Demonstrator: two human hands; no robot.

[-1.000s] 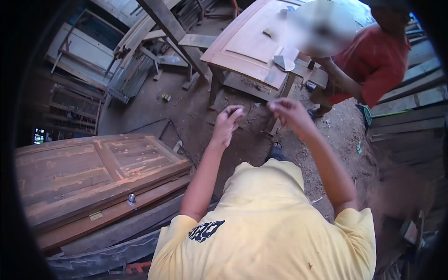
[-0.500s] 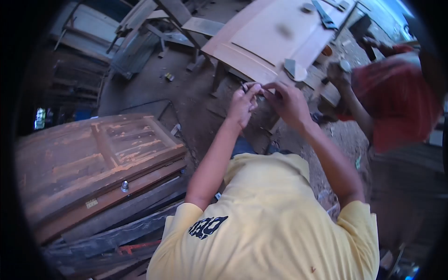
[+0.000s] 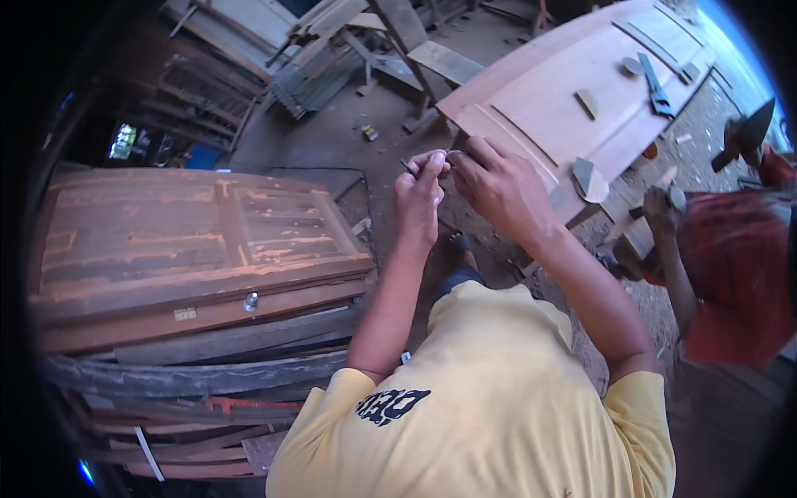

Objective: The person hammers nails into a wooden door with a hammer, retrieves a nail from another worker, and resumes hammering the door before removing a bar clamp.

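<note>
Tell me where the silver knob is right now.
In the head view, the silver knob is on the left, at the near edge of the panelled door, right of the small yellowish plate.

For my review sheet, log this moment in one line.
left grip: pinching small dark item, identity unclear | right grip: close beside it, contents unclear | nearby: brown panelled door, pale panel, co-worker in red

Scuffed brown wooden door (image 3: 141,232): left, above long grey planks (image 3: 207,378)
Pale wooden panel (image 3: 540,100): upper right, long blue-grey tool (image 3: 654,85) on it
Person in red shirt (image 3: 739,257): right edge
</note>
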